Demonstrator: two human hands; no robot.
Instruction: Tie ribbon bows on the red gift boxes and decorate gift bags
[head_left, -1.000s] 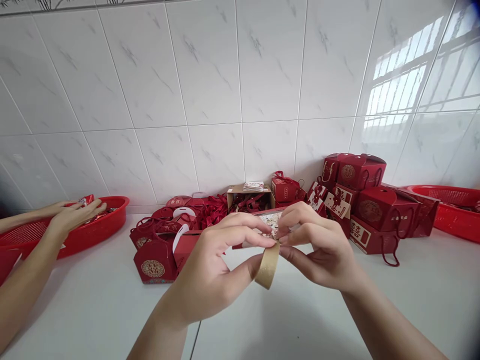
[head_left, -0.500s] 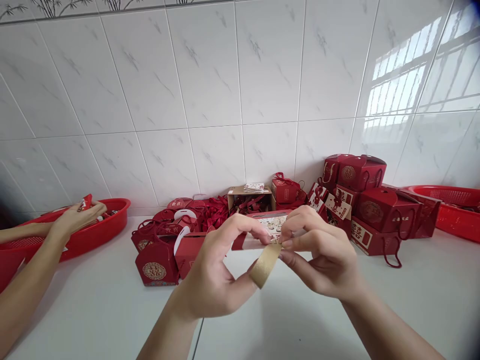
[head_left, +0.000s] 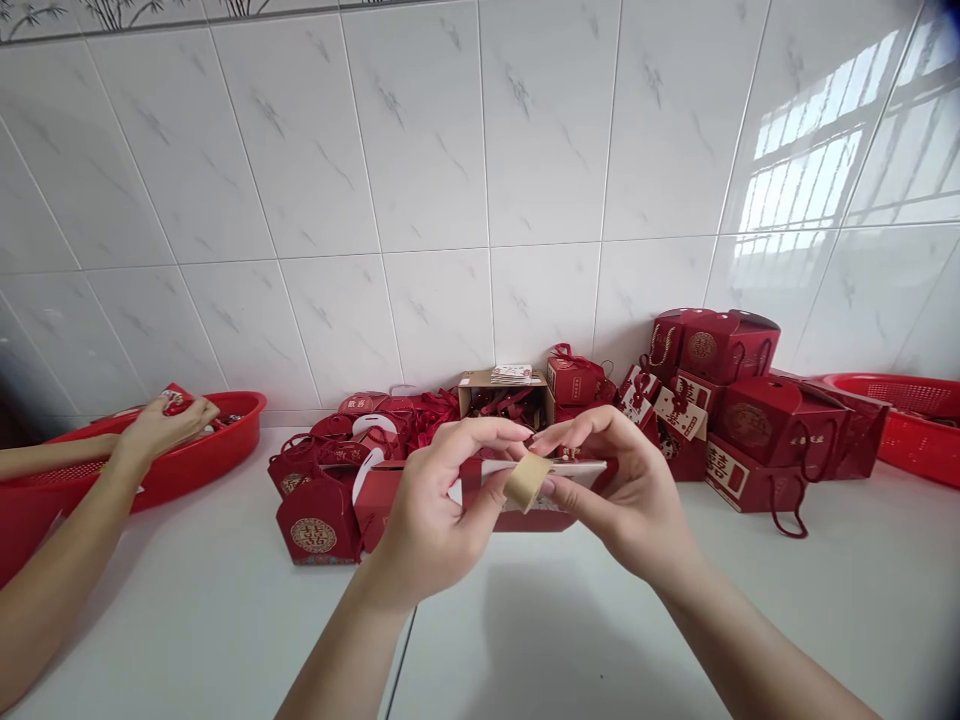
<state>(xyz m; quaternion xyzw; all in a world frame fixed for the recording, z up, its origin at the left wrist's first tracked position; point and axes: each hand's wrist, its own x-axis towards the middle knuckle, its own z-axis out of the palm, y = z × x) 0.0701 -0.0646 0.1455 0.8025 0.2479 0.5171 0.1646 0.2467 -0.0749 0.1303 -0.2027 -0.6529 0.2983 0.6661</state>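
Between my hands is a red gift box (head_left: 536, 522) with a pale upper edge, held tilted above the table. A wide gold ribbon (head_left: 528, 483) curls off its near side between my two thumbs. My left hand (head_left: 439, 520) grips the box's left side, its thumb against the ribbon. On the other side, my right hand (head_left: 637, 495) curves over the box, thumb beside the ribbon and fingers along the top. My fingers and the ribbon hide part of the box's front.
Several red gift boxes (head_left: 319, 515) crowd the left middle, and others (head_left: 780, 425) are stacked at right. An open carton (head_left: 466, 400) stands near the tiled wall. Red baskets (head_left: 244, 420) sit at both sides. Another person's hand (head_left: 161, 435) holds a red packet over the left basket.
The box has tilted, its floral face turning mostly out of sight and its pale edge showing. My right fingers have opened out from a pinch at the ribbon to a curve over the box.
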